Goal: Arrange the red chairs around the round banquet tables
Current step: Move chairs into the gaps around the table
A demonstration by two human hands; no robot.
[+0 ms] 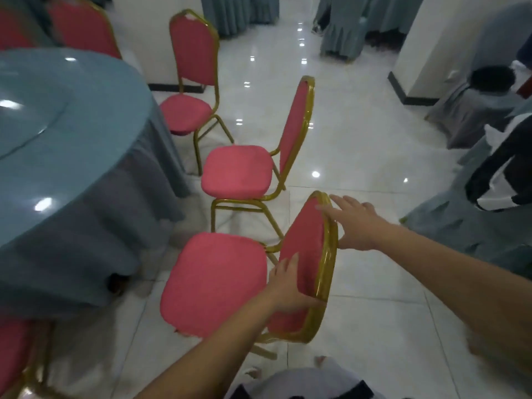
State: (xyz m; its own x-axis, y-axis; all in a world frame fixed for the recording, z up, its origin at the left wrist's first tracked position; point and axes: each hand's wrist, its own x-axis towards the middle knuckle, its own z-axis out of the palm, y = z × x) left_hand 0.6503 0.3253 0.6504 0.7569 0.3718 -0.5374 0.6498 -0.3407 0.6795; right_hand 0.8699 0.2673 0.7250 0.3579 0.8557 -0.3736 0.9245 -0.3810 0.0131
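The nearest red chair [214, 283], gold-framed, stands just in front of me with its seat facing the round banquet table [66, 145] under a blue-grey cloth. My left hand [288, 286] holds the lower left side of its backrest, thumb on the red pad. My right hand [355, 223] lies over the top right of the gold backrest frame with fingers spread and fairly straight. A second red chair [237, 171] stands beyond it, and a third [187, 110] stands further back by the table's edge.
More red chairs show at the top left [83, 27] and bottom left [14, 349]. White pillars [426, 38] rise ahead, a person [501, 156] stands at the right among covered tables [472, 226], and glossy white floor tiles [359, 139] run down the aisle.
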